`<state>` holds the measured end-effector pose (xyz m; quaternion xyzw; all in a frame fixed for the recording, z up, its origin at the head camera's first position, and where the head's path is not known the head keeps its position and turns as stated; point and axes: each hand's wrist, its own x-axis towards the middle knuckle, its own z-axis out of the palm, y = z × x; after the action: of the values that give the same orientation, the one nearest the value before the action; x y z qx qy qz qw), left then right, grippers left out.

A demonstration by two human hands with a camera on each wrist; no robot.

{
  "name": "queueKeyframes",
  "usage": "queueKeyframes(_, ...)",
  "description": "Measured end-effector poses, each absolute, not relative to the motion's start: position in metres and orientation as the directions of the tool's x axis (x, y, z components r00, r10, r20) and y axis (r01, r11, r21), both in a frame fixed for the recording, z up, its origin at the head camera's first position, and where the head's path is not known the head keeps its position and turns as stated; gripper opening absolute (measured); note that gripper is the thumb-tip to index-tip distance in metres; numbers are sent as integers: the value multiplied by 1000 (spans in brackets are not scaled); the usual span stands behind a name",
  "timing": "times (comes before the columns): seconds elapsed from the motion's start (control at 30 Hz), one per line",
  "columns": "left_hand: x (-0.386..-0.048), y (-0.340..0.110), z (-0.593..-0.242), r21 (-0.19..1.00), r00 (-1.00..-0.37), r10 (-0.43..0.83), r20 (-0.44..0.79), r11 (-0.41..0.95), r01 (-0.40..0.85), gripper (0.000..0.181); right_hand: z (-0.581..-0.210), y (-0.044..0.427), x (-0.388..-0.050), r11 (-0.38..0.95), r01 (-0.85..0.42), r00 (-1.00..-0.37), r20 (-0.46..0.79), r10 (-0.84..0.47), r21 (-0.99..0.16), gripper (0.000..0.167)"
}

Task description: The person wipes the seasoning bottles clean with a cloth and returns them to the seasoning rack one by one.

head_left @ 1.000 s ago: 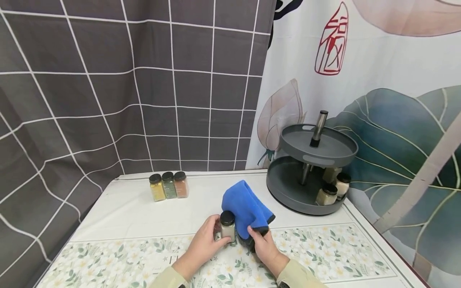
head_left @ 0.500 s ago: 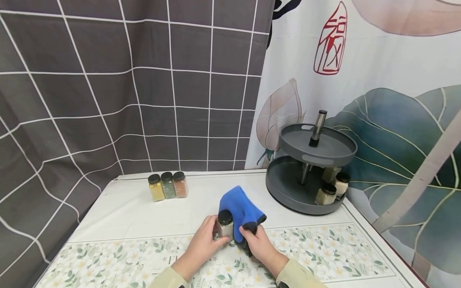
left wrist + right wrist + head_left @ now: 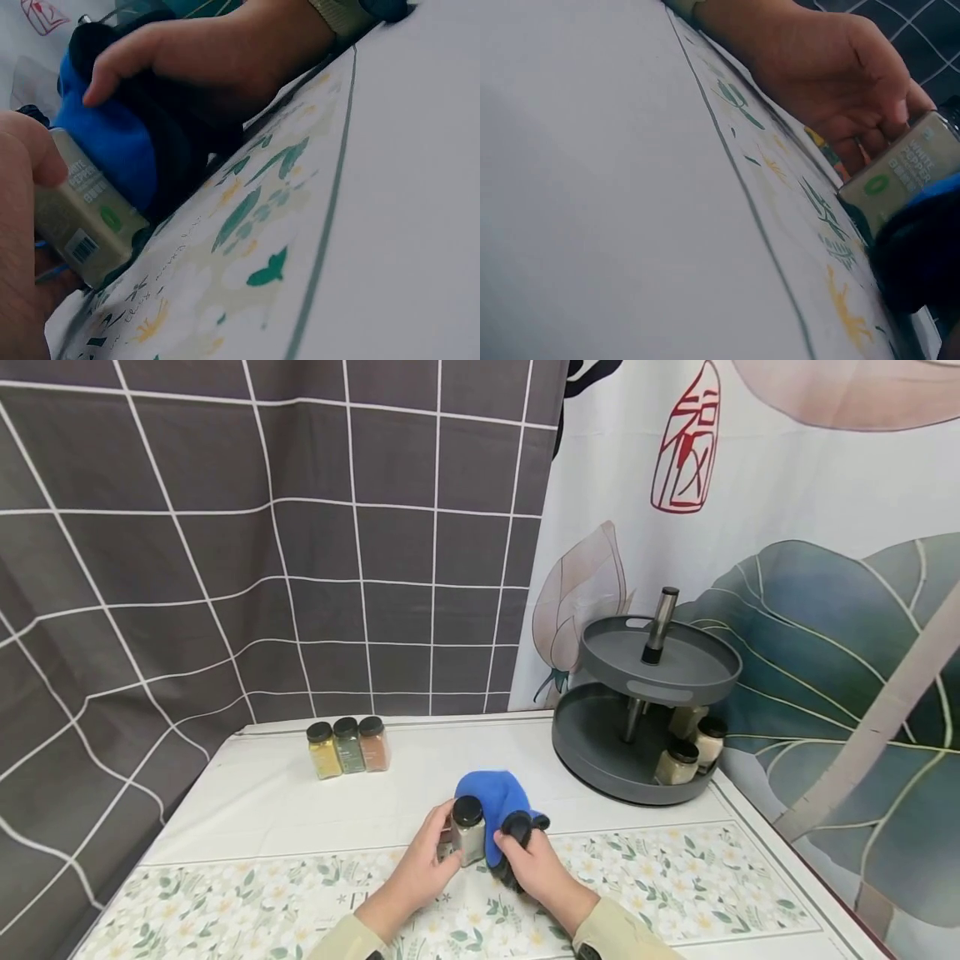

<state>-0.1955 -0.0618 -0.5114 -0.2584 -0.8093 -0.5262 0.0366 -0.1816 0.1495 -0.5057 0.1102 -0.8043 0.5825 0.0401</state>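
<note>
Head view shows the blue cloth with black edging [image 3: 491,791] bunched lower than half a second ago. Its folds now curve close in from 1 to 3 o'clock of the square clear jar of pale powder with a black lid [image 3: 469,842], so contact looks likely. That jar is near the middle front of the white surface with a flower-printed strip [image 3: 420,785]; whether its base touches, I cannot tell.

Both hands are closed: the left hand [image 3: 420,864] curls thumb and fingers round the jar from 9 o'clock, the right hand [image 3: 542,870] pinches the cloth at 3 o'clock. Fingers and cloth block parts of the jar.

Toward 10 o'clock stand three black-lidded jars, yellow [image 3: 325,758], green [image 3: 349,754] and reddish [image 3: 375,752]. Toward 2 o'clock, a dark grey round two-tier rack [image 3: 600,752] carries pale jars [image 3: 677,767], partly hidden by its upper tier.
</note>
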Motion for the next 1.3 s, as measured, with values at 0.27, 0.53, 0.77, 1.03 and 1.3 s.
queueKeyframes(0.27, -198, -63, -511, 847, -868, 381, 318, 297, 441, 70, -505, 150, -183, 241, -258, -962, 225, -155, -936, 47)
queueKeyframes(0.53, -199, -62, -510, 857, -874, 346, 341, 267, 441, 64, -507, 151, -180, 193, -325, -944, 303, -132, -926, 54)
queueKeyframes(0.77, -200, -61, -512, 836, -899, 273, 342, 348, 424, 64, -506, 149, -179, 223, -292, -951, 256, -174, -930, 53)
queueKeyframes(1.03, -199, -60, -510, 764, -905, 223, 364, 484, 426, 55, -503, 149, -180, 274, -230, -955, 163, -247, -934, 56)
queueKeyframes(1.3, -199, -60, -511, 756, -904, 228, 361, 496, 427, 57, -504, 150, -180, 199, -328, -937, 292, -189, -924, 57)
